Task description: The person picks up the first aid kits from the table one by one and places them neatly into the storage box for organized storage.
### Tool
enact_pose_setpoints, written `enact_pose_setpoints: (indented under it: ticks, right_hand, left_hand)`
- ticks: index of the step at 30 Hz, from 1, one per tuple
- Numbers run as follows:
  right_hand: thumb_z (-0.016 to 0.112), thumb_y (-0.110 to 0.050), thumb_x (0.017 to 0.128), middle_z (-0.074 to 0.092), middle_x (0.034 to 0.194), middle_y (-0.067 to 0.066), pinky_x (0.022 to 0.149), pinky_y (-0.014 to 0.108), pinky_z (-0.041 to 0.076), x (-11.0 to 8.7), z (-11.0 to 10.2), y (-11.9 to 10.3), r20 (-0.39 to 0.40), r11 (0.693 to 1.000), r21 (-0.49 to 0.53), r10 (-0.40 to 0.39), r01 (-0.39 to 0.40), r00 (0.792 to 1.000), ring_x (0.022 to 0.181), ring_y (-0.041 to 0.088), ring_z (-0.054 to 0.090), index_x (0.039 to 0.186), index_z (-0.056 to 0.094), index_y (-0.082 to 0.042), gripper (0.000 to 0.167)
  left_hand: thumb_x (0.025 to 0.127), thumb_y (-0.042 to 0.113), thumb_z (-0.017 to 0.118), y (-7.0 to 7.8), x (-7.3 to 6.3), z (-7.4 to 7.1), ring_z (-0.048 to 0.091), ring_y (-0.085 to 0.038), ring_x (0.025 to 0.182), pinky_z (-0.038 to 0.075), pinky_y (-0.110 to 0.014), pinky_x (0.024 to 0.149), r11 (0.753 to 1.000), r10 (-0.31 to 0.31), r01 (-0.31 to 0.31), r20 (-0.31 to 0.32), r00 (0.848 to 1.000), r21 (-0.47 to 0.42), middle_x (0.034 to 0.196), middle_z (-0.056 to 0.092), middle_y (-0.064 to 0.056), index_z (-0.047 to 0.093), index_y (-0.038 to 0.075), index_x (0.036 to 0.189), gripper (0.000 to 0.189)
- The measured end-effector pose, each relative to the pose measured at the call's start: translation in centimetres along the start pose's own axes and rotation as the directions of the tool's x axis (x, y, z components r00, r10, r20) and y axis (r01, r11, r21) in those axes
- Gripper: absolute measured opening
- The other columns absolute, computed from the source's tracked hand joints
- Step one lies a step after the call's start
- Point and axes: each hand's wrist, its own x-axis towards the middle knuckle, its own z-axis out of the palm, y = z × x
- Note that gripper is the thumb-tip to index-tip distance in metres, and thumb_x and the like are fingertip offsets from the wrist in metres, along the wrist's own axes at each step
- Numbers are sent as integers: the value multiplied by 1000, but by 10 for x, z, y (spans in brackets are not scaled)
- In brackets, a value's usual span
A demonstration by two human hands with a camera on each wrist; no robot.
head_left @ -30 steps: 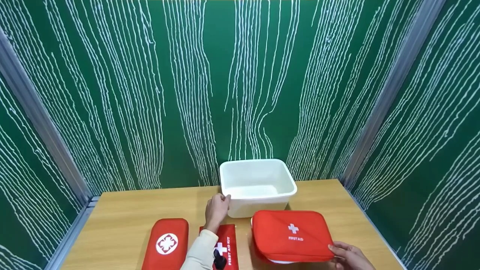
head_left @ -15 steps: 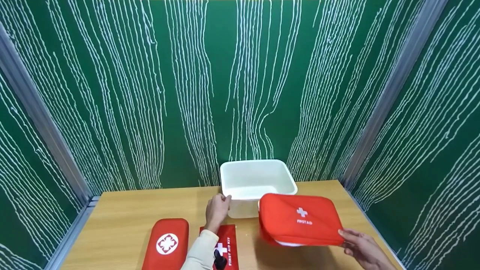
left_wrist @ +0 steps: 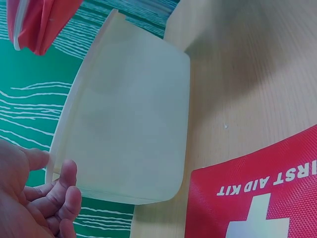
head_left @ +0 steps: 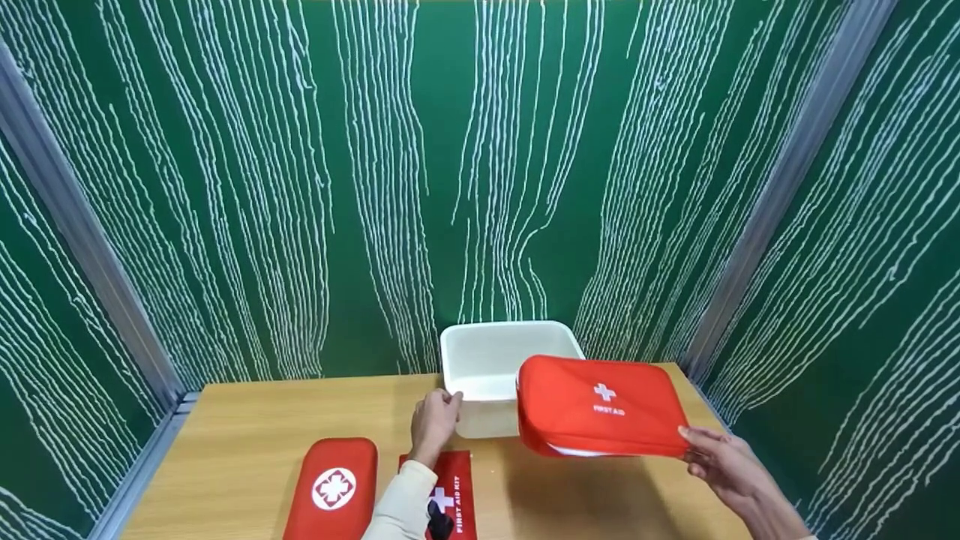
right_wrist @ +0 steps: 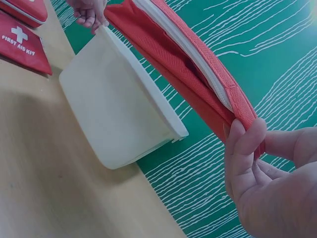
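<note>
A red first aid bag [head_left: 600,420] with a white cross and a white zip hangs in the air, overlapping the right front of a white plastic bin [head_left: 484,416] in the head view. My right hand [head_left: 724,461] pinches its right corner between thumb and fingers, as the right wrist view shows on the bag's edge [right_wrist: 198,69]. At the bin's front left corner, my left hand [head_left: 436,420] pinches the rim between thumb and fingers; the left wrist view shows that hand [left_wrist: 39,193] beside the bin's wall [left_wrist: 129,114]. The bag's underside is hidden from the head view.
On the wooden table [head_left: 262,409], a red hard case [head_left: 319,480] with a round white emblem lies at the left. A flat red first aid pouch [head_left: 461,487] lies partly under the left forearm. Green walls with white wavy lines stand behind and beside the table.
My right hand has lifted the first aid bag off the table and moved it up and forward, partly over the bin. My left hand has stayed at the bin's rim.
</note>
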Motion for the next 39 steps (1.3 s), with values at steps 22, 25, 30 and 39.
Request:
enact_pose_setpoints:
  ticks: [22,25,30,39]
  right_hand:
    - [53,-8,100,69,68,1,51,16,48,27,39,-21,-19,993,76,-93,94,995,60,9,62,79,69,-13,26]
    - [56,-10,99,69,69,4,52,17,51,31,46,-26,-12,992,99,-76,77,997,59,10,63,82,70,-12,23]
    - [59,-11,98,68,69,5,54,18,52,41,58,-35,-5,992,104,-66,66,998,60,12,63,82,70,-11,19]
    - [57,-10,98,67,69,3,53,18,52,60,77,-44,-2,993,81,-92,92,996,60,12,62,82,70,-14,21]
  left_hand:
    - [98,27,59,-2,1,-1,50,-14,57,36,-25,51,997,64,-61,-58,996,47,64,57,-1,61,10,76,28]
    - [98,27,58,-1,1,-1,50,-15,59,36,-25,51,998,48,-46,-53,997,39,65,57,-1,62,10,78,27]
    - [99,27,57,-1,1,-1,52,-17,63,38,-26,54,1000,2,-2,-25,1000,13,71,59,-3,63,7,89,23]
    - [99,28,57,1,3,1,52,-17,64,39,-27,57,1000,-14,15,-22,1000,25,71,59,-4,62,8,88,23]
